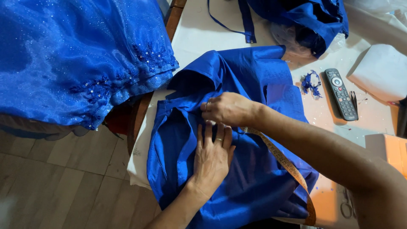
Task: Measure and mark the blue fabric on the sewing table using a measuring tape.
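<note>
Left hand (212, 157) lies flat, no grip, on blue fabric (250, 178) — right hand (227, 109) pinches its fold.

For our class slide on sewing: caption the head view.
Left hand flattens blue fabric while right hand pinches it, tape measure trailing.

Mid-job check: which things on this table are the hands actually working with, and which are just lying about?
In use:
left hand, flat on the blue garment
right hand, pinching its fabric
tape measure under the right forearm

Lying about:
remote control
blue scrap
scissors
sparkly blue gown
</note>
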